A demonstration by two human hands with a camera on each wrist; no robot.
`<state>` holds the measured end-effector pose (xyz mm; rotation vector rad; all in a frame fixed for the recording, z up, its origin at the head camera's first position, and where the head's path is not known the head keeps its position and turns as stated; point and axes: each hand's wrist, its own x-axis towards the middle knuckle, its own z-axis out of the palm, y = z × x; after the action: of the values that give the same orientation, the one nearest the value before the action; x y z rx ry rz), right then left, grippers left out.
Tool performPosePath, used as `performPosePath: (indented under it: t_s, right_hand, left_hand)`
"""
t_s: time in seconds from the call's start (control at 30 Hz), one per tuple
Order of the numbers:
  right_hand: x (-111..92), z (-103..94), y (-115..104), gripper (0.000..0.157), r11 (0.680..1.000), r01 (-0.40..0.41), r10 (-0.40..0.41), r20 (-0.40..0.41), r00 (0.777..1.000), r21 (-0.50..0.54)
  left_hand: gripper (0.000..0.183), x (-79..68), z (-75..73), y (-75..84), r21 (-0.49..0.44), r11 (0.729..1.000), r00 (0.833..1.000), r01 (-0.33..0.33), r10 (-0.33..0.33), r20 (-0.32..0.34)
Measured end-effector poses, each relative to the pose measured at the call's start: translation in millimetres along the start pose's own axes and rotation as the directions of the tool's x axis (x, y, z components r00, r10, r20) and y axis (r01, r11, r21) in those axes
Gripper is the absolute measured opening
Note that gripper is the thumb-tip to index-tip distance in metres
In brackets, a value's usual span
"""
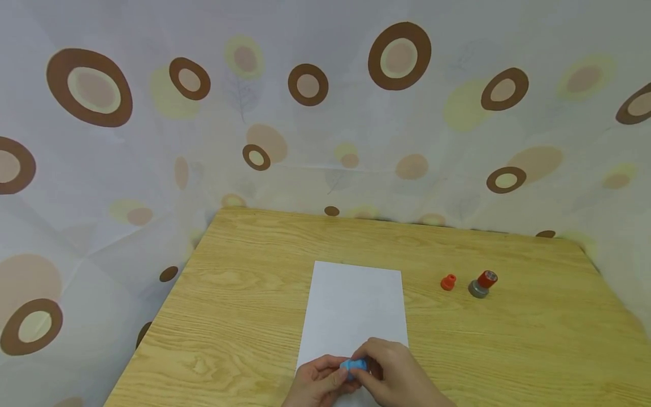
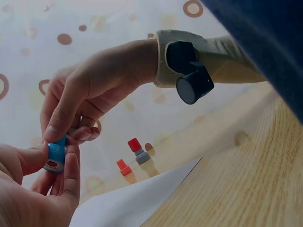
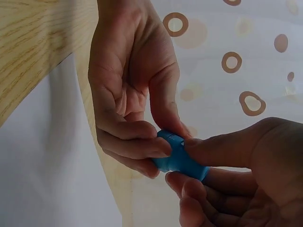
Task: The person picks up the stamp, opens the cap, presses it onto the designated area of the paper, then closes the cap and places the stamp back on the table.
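A small blue stamp (image 1: 354,367) is held between both hands, low over the near end of the paper. My left hand (image 1: 320,382) grips one end of it between thumb and fingers. At its other end, my right hand (image 1: 396,374) pinches it with thumb and fingertips. The left wrist view shows the round end face of the blue stamp (image 2: 54,161), pale with a darker mark. Seen from the right wrist, the blue stamp (image 3: 177,153) has a ridged body, partly covered by the fingers of both hands.
A white sheet of paper (image 1: 356,305) lies on the wooden table (image 1: 234,294) beneath the hands. To its right stand a small orange-red cap-like piece (image 1: 448,282) and a red and grey stamp-like piece (image 1: 483,284). A patterned cloth (image 1: 305,135) hangs behind the table.
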<state>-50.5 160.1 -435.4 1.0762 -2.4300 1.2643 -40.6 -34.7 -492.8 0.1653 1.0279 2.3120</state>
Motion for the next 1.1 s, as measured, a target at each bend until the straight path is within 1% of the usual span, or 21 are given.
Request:
performPosePath:
  t_s: [0.1,0.17,0.3,0.4,0.53,0.7,0.8,0.97,1.07,1.1]
  right_hand:
    - [-0.4,0.0,-0.4,0.009,1.0,-0.003,0.003,0.008,1.0,0.03]
    - [-0.4,-0.6,-0.3,0.009,0.998,-0.011,0.009,0.023,1.0,0.067]
    - [1.0,-3.2,-0.5,0.006,0.987,-0.061,0.05,0.078,0.996,0.148]
    - [1.8,-4.6,-0.3,0.005,0.977,-0.105,0.084,0.115,0.99,0.187]
    - [1.4,-5.1,-0.4,0.006,0.965,-0.144,0.117,0.131,0.984,0.22]
    - [0.4,-4.3,-2.3,0.007,0.956,-0.171,0.149,0.108,0.983,0.237]
    - [0.9,-4.7,-4.2,0.006,0.951,-0.191,0.169,0.108,0.98,0.244]
    - [2.1,-7.7,-6.6,0.005,0.929,-0.247,0.211,0.152,0.965,0.277]
    - [2.5,-9.8,-6.3,0.004,0.917,-0.25,0.2,0.184,0.962,0.312]
    - [2.5,-10.8,-6.2,0.004,0.908,-0.257,0.201,0.195,0.96,0.331]
  left_hand:
    - [0.014,-0.7,0.3,1.4,0.021,1.0,1.0,0.007,-0.007,0.007]
    - [0.014,-0.8,-0.3,2.0,0.032,0.999,1.0,-0.001,0.0,0.025]
    - [0.014,0.2,-3.0,0.7,0.031,0.998,0.994,-0.06,0.057,0.094]
    - [0.015,0.1,-3.7,0.2,0.017,0.995,0.987,-0.099,0.096,0.127]
    - [0.015,-0.8,-3.4,0.1,0.006,0.994,0.985,-0.111,0.109,0.133]
    - [0.017,-1.6,-2.3,0.6,0.001,0.996,0.991,-0.088,0.087,0.106]
    - [0.016,-1.8,-2.0,1.1,0.005,0.997,0.992,-0.08,0.079,0.094]
    - [0.015,-2.6,-1.5,1.9,0.008,0.997,0.991,-0.08,0.079,0.104]
    - [0.013,-3.8,-1.1,3.0,0.013,0.996,0.989,-0.086,0.084,0.12]
    - [0.014,-4.2,-1.1,3.4,0.013,0.996,0.988,-0.091,0.089,0.127]
